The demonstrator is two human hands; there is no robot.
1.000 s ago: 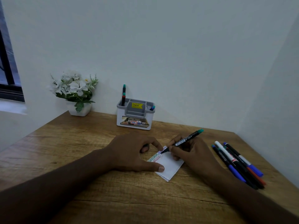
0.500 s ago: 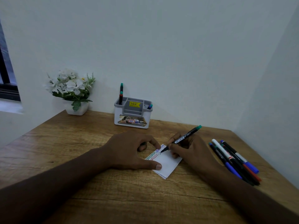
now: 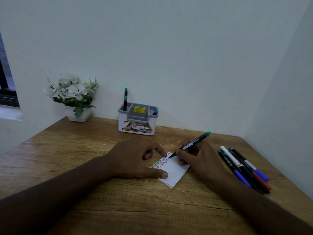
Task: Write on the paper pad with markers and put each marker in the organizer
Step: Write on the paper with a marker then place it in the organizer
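Note:
A small white paper pad (image 3: 174, 172) lies on the wooden table (image 3: 84, 158), with coloured scribbled lines along its upper left edge. My left hand (image 3: 135, 158) rests on the pad's left side, thumb and forefinger pressing it down. My right hand (image 3: 199, 158) grips a black marker with a green end (image 3: 191, 145); its tip touches the pad's top corner. The white and grey organizer (image 3: 138, 122) stands at the back by the wall and holds three markers (image 3: 125, 99).
Several loose markers (image 3: 243, 168) lie on the table to the right of my right hand, near the side wall. A white pot of white flowers (image 3: 74, 97) stands at the back left. A dark window frame (image 3: 6, 92) is at the far left.
The marker tip has moved slightly along the pad's top edge and a little more green line shows. My left hand stays on the pad.

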